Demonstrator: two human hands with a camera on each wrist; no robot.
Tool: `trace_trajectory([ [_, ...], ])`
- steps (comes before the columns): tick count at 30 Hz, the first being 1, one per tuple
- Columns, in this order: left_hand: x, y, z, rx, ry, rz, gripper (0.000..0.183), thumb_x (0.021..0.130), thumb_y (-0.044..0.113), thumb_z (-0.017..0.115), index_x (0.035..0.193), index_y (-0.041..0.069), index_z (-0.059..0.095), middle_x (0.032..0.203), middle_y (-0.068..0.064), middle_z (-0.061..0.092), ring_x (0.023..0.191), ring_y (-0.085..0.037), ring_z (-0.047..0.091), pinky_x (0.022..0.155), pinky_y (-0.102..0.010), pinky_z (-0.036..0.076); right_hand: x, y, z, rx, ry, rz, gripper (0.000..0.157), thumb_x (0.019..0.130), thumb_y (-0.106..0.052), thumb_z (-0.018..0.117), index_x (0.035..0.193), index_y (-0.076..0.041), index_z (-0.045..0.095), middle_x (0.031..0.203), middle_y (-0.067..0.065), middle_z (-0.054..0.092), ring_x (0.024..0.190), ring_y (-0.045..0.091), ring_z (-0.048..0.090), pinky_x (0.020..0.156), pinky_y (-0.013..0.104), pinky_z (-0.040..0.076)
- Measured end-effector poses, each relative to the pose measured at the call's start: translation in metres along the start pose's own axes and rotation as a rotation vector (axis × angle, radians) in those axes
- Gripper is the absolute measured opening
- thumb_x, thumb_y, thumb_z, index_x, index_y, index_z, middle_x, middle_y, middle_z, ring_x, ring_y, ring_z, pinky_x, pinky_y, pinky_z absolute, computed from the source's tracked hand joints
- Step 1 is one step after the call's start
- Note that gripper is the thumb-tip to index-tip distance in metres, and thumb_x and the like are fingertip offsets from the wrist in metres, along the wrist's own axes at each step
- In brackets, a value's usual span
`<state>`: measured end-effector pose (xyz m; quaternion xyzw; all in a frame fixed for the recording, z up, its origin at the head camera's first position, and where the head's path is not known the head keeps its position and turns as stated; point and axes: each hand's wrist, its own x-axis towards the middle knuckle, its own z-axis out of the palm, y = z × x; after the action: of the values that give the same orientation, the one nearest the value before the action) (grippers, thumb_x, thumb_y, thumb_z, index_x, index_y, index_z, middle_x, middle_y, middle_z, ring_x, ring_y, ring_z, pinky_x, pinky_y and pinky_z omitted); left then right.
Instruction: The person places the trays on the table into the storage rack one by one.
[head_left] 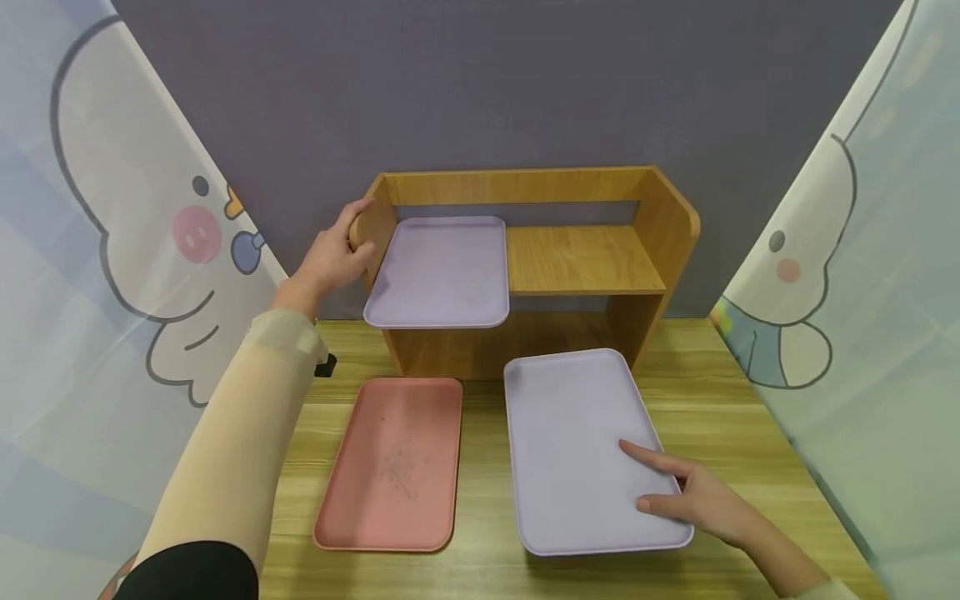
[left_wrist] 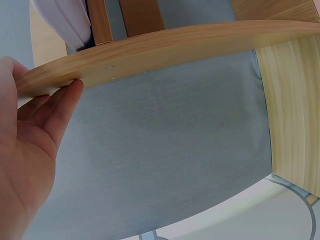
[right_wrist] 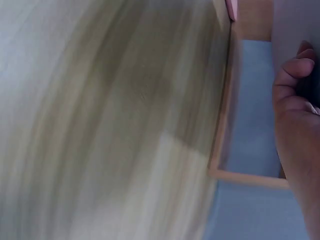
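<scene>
My left hand point(head_left: 335, 254) grips the left side panel of a small wooden shelf point(head_left: 585, 258), fingers on the panel's outer face in the left wrist view. On the left of the shelf's upper board lies a lavender tray point(head_left: 446, 271), its front edge jutting past the board. My right hand point(head_left: 701, 498) holds a second lavender tray point(head_left: 573, 450) by its right edge, thumb and index finger on top and the other fingers tucked under. This tray is tilted and lifted off the table, in front of the shelf.
A pink tray point(head_left: 393, 467) with dark marks lies on the wood-grain table point(head_left: 720, 450) at the left. Behind the shelf stands a grey wall point(head_left: 487, 83). Cartoon-printed cloth panels point(head_left: 885, 275) flank the table on both sides.
</scene>
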<state>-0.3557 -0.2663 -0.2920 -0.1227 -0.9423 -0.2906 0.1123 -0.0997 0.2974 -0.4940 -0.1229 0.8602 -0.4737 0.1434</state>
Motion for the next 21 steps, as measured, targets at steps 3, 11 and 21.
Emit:
trace_trajectory([
  [3,0.001,-0.001,0.000,-0.002,-0.002,-0.002,0.077,0.104,0.029,0.051,0.174,0.043,0.022,0.146,-0.034,0.060,0.106,-0.044,0.067,0.077,-0.047,0.054,-0.007,-0.004,-0.009,-0.044,0.021,-0.009,0.071,0.095,-0.028,0.086,0.161,-0.028,0.059,0.170,0.017,0.045,0.128,-0.019,0.039,0.095,0.014,0.047],
  [11,0.002,0.000,0.000,-0.003,0.001,-0.002,0.077,0.104,0.028,0.050,0.174,0.043,0.022,0.148,-0.036,0.058,0.111,-0.046,0.066,0.084,-0.055,0.056,-0.024,-0.013,-0.030,-0.075,0.060,-0.068,0.069,0.097,-0.019,0.083,0.161,-0.027,0.058,0.160,-0.032,0.047,0.122,-0.011,0.049,0.089,0.017,0.049],
  [21,0.001,-0.001,0.001,-0.014,0.000,0.000,0.077,0.103,0.029,0.050,0.174,0.043,0.023,0.149,-0.036,0.057,0.113,-0.047,0.066,0.087,-0.058,0.056,-0.034,-0.039,-0.047,0.063,0.027,-0.137,0.072,0.100,-0.003,0.075,0.165,-0.021,0.052,0.135,-0.026,0.067,0.074,0.018,0.076,0.071,0.030,0.060],
])
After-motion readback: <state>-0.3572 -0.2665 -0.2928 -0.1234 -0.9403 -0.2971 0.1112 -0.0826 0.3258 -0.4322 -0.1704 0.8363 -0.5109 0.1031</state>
